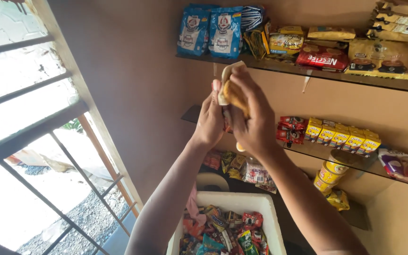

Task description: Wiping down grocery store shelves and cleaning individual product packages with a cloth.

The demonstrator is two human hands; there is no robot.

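Observation:
Both my hands are raised in front of the wall shelves. My right hand (pixel 253 115) grips a small yellow-and-cream packet (pixel 232 89), fingers curled over its top. My left hand (pixel 209 118) presses against the packet's left side, fingertips touching it. The packet sits just below the front edge of the upper glass shelf (pixel 317 73). Part of the packet is hidden by my right fingers.
The upper shelf carries blue pouches (pixel 211 30), a red packet (pixel 322 57) and gold packs. The middle shelf (pixel 308 148) bears yellow boxes (pixel 341 137) and red sachets. A white foam box (pixel 242 200) of sachets stands below. A barred window (pixel 34 141) fills the left.

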